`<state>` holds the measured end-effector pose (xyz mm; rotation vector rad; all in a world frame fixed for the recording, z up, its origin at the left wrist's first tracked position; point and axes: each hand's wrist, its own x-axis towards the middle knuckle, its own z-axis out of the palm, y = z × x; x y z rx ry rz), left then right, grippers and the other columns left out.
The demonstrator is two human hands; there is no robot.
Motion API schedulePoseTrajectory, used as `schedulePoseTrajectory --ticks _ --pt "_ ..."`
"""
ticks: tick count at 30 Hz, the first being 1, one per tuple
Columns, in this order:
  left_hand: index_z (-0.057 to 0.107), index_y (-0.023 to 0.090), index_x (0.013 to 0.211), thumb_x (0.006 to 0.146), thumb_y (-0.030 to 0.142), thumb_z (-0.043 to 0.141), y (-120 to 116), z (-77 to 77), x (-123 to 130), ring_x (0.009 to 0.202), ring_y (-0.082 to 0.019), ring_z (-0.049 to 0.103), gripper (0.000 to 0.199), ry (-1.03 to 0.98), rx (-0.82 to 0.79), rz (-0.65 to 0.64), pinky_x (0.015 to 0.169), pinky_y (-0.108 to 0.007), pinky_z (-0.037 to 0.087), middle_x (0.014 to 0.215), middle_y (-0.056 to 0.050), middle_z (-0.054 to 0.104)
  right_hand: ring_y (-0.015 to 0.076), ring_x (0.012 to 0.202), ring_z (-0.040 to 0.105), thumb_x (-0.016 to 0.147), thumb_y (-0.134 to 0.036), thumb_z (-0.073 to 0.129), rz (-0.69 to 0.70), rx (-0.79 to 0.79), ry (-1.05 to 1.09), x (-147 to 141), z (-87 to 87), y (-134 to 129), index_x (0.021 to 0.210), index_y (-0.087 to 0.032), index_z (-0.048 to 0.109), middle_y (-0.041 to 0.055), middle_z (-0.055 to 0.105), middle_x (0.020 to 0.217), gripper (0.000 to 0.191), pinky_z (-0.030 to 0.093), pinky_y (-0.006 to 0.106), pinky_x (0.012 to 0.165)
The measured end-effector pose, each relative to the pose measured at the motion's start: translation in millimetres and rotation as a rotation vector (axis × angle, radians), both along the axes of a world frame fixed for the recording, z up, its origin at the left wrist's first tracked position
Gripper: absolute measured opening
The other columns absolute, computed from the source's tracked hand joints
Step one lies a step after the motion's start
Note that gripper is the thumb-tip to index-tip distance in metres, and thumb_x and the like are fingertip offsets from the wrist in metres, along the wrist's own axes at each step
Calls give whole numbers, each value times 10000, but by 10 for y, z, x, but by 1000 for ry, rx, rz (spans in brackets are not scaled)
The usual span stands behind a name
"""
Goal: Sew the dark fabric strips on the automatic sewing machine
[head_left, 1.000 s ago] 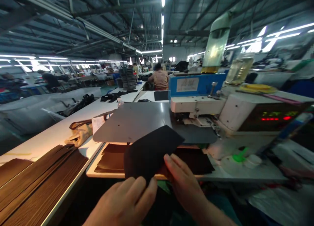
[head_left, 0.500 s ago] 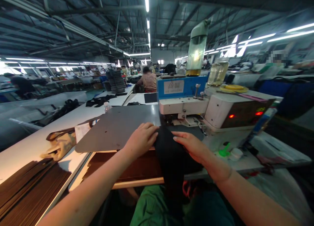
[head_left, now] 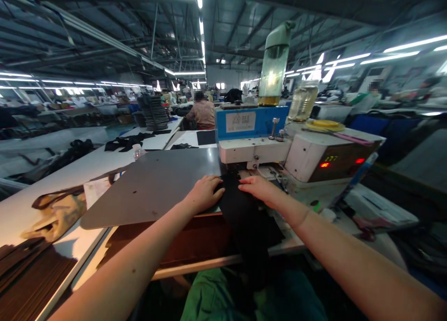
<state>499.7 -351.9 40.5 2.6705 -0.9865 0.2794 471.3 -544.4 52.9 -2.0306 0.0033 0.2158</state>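
While hanging over the table edge (head_left: 195, 269), black fabric panel (head_left: 244, 214): far end near sewing machine head (head_left: 240, 151).
Left hand (head_left: 206, 191): laid along panel's left side; cannot tell if gripping.
Right hand (head_left: 259, 189): extended onto panel's right side; grip likewise unclear.

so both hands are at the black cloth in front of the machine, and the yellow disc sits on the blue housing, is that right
Not quite: the yellow disc sits on the white box, not on the blue housing, as the head view shows. The left hand and right hand are indeed at the black cloth.
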Motion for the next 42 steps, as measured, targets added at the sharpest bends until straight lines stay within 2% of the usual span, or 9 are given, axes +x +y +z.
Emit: schedulePoseTrajectory --ticks 5,10,13,19,25,42 --pt "574 126 1059 840 313 447 -19 -22 60 1076 -219 497 315 -13 -9 -7 966 -355 383 1155 -98 565 190 870 622 761 -234 567 -13 -401 -205 279 -32 82 945 -135 673 75 688 961 234 450 265 762" --pt "555 157 1130 853 308 418 -20 -18 80 1096 -217 482 343 -7 23 -20 972 -359 373 1184 -85 549 190 875 627 784 -288 549 -26 -580 -270 334 -5 161 947 -152 676 82 687 963 248 443 233 730" --pt "541 197 1172 863 303 396 -20 -6 83 1125 -217 463 357 12 45 -31 982 -363 364 1222 -68 527 184 874 630 795 -238 510 -23 -632 -323 296 5 203 986 -147 663 90 684 972 261 445 229 738" --pt "538 175 1185 859 276 396 -25 26 104 1149 -219 450 369 46 57 -58 1004 -359 343 1255 -72 511 180 1020 579 814 -161 433 36 -754 -373 240 45 258 1049 -161 640 85 646 1081 313 415 241 867" --pt "533 175 1188 859 278 394 -11 21 162 1154 -209 450 372 47 55 -98 1013 -343 333 1253 -68 514 193 1023 579 821 -151 409 68 -831 -355 273 61 272 1077 -156 630 93 636 1099 338 417 260 888" --pt "527 191 1188 864 262 382 1 7 241 1179 -197 431 362 53 58 -139 1021 -344 321 1274 -54 501 199 1011 587 827 -166 393 47 -828 -392 288 5 269 1091 -153 621 99 636 1096 349 425 269 879"
